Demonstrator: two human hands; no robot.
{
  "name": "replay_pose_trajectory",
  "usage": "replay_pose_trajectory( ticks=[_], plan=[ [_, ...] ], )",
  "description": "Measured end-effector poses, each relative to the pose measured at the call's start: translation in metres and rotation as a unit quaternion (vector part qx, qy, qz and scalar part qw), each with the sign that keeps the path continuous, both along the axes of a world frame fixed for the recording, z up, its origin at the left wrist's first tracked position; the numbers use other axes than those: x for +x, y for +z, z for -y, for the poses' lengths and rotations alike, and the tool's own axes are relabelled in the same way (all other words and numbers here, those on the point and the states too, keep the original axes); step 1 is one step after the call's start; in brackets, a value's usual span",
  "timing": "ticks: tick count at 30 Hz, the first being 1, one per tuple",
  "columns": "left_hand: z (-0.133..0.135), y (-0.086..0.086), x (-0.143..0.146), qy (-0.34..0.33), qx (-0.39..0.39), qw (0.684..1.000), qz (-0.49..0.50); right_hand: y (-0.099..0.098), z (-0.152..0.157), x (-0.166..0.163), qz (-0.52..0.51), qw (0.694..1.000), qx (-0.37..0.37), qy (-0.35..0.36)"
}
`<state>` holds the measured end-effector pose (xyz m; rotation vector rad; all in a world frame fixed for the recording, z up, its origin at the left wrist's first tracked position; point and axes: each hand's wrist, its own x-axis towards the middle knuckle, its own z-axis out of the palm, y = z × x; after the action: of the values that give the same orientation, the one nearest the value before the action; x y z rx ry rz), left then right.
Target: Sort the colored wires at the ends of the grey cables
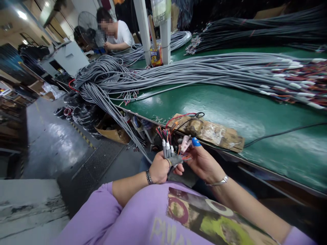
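My left hand (160,169) is closed around a small bunch of grey cables (167,148), whose ends stick up with white sleeves and thin red, black and other coloured wires fanning out. My right hand (201,160), wearing a blue fingertip cover and pale tape on the fingers, pinches some of the thin coloured wire ends (186,156) right beside the left hand. Both hands sit in front of my chest, just below the near edge of the green work table (230,112).
A large pile of long grey cables (194,71) lies across the table and drapes off its left end toward the floor. A brown taped block (212,131) with red and black leads sits on the table edge. Another person (114,32) is seated at the far end. White posts (166,34) stand behind.
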<state>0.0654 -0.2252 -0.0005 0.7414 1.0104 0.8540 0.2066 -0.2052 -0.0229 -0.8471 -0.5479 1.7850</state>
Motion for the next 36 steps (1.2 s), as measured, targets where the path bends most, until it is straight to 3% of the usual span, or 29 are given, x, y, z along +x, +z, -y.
replay_pose_trajectory(
  ticks=[3, 6, 10, 14, 17, 20, 26, 30, 33, 36],
  plan=[
    [0.003, -0.003, -0.004, -0.001, 0.009, 1.0, -0.002, 0.003, 0.003, 0.006, -0.021, 0.997, -0.063, 0.045],
    [0.007, -0.01, -0.008, -0.011, 0.015, 1.0, -0.014, 0.005, 0.006, 0.014, 0.031, 0.99, -0.067, 0.122],
    [0.011, -0.017, -0.012, -0.039, 0.035, 0.998, -0.042, 0.006, 0.01, 0.018, 0.115, 0.979, -0.004, 0.17],
    [0.01, -0.012, -0.013, -0.124, 0.032, 0.989, -0.073, 0.01, 0.012, 0.015, 0.183, 0.954, 0.097, 0.216],
    [0.008, -0.008, -0.013, -0.165, 0.021, 0.982, -0.09, 0.013, 0.014, 0.015, 0.199, 0.938, 0.127, 0.254],
    [0.008, -0.01, -0.013, -0.128, 0.023, 0.988, -0.088, 0.011, 0.015, 0.019, 0.22, 0.945, 0.123, 0.21],
    [0.009, -0.022, -0.012, -0.018, 0.048, 0.997, -0.055, -0.004, 0.024, 0.015, 0.162, 0.98, 0.015, 0.113],
    [0.008, -0.023, -0.011, -0.05, 0.061, 0.995, -0.06, 0.003, 0.031, 0.0, 0.131, 0.987, 0.06, 0.069],
    [0.009, -0.02, -0.012, -0.091, 0.061, 0.991, -0.073, 0.01, 0.03, -0.005, 0.136, 0.982, 0.089, 0.095],
    [0.01, -0.019, -0.013, -0.08, 0.06, 0.992, -0.077, 0.012, 0.027, -0.006, 0.13, 0.981, 0.099, 0.106]
  ],
)
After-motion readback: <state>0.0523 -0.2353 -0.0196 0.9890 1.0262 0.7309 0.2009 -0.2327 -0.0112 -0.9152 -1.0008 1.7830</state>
